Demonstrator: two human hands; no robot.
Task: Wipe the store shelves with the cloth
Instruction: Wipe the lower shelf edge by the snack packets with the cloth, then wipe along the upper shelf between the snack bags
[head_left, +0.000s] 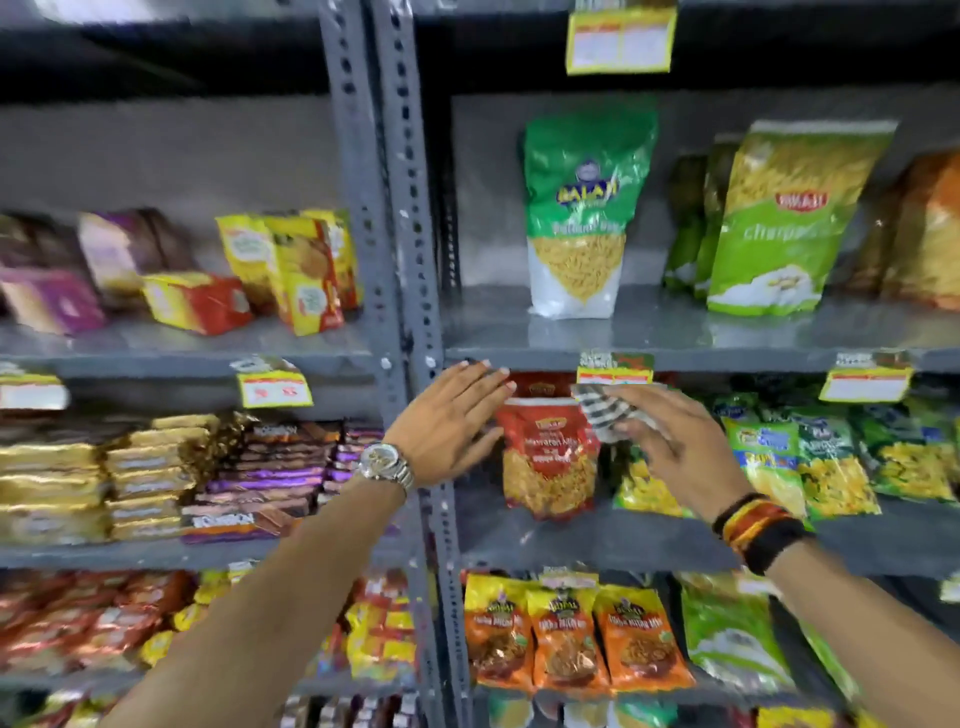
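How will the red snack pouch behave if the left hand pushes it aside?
The red pouch stands upright and alone on a smooth shelf, so it probably tips or slides easily. Its glossy film looks slippery and crumply; contents look light.

Both forearms are bare, no sleeves showing at all. The left wrist has a chunky silver metal watch (383, 464) with a link bracelet and a pale dial. The right wrist is stacked with thread bands (748, 517) in black, orange and red, plus a wide black strap (777, 544).
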